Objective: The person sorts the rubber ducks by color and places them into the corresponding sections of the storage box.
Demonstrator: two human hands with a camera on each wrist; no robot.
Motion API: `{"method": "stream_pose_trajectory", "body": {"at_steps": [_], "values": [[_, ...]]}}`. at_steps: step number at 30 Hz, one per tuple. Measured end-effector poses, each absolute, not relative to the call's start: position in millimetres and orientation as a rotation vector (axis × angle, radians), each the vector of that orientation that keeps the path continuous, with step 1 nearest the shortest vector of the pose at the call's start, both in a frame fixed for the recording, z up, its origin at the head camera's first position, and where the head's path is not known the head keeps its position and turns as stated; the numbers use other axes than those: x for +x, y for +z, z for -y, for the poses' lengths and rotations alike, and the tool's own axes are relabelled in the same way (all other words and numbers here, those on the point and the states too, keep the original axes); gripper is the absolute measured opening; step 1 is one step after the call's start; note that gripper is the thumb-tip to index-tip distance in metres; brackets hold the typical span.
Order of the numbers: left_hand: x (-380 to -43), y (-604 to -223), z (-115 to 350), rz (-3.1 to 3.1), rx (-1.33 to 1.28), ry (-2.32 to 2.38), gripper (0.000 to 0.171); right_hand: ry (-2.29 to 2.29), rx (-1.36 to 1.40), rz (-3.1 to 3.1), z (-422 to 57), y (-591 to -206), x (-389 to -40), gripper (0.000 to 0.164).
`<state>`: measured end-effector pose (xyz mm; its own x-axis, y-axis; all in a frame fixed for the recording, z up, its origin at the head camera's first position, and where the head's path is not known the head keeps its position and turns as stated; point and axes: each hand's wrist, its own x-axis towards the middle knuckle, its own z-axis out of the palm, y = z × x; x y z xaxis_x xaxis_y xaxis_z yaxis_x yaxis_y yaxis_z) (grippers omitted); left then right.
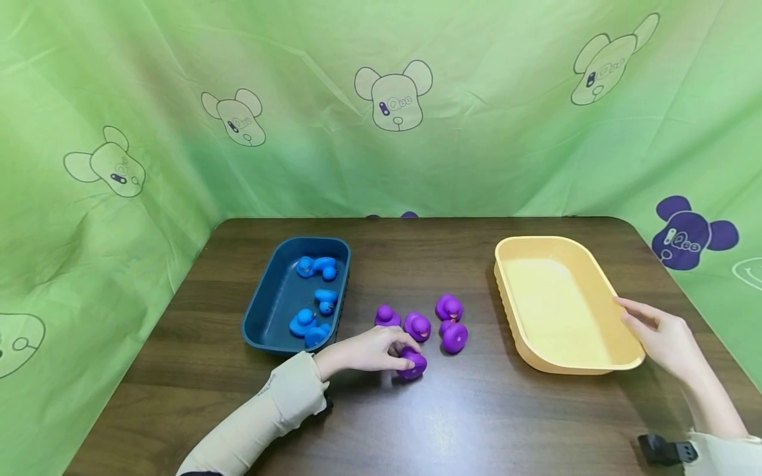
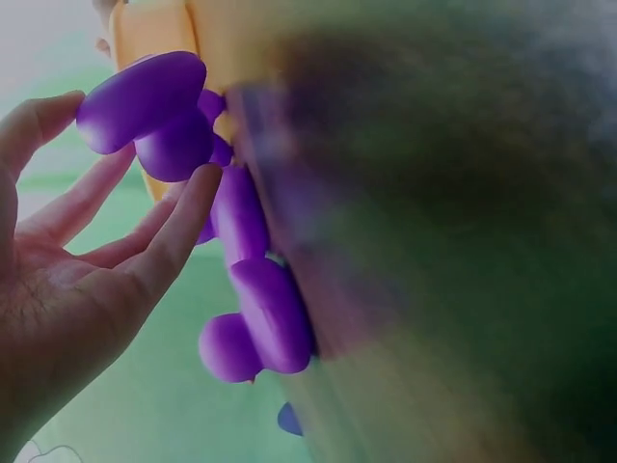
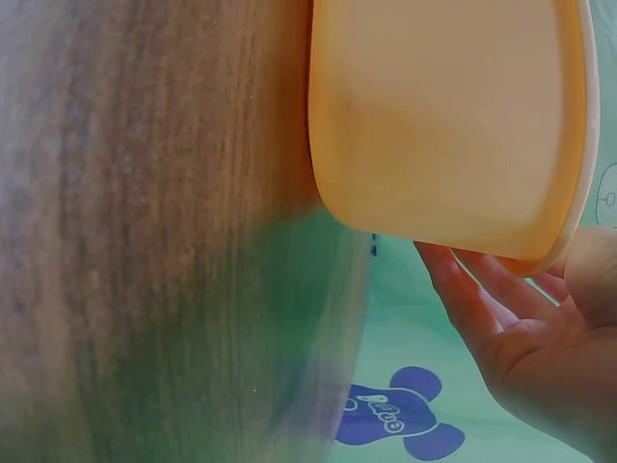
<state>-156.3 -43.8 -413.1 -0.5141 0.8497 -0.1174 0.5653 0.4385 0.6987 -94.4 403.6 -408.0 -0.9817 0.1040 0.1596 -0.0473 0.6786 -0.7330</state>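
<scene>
Left hand (image 1: 370,349) pinches a purple rubber duck (image 1: 417,368); a stretch of bench (image 1: 476,390) parts it from the yellow tray (image 1: 550,297), whose right rim the right hand (image 1: 669,340) touches, fingers extended.

From above, the head camera looks forward and down over the table (image 1: 488,416); the left wrist camera, rolled sideways and close up, faces purple ducks (image 2: 243,217), the right one, likewise rolled and near, a yellow tray (image 3: 443,106); the head view shares both
</scene>
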Motion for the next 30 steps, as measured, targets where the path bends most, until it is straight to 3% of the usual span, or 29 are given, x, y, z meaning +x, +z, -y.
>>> {"method": "stream_pose_trajectory", "body": {"at_steps": [6,15,30], "values": [[-158.7,-405.7,36.3,-2.278,1.235,0.824,0.028,1.206,-0.079,2.703,-414.4,-420.8,-98.7,0.032],[-162.1,-395.5,21.0,-2.243,1.221,0.896,0.028,1.132,-0.112,2.714,-461.9,-476.9,-119.4,0.043],[-169.2,-383.8,-3.3,-2.286,1.231,0.966,0.029,1.197,-0.119,2.697,-458.6,-473.4,-118.4,0.043]]}}
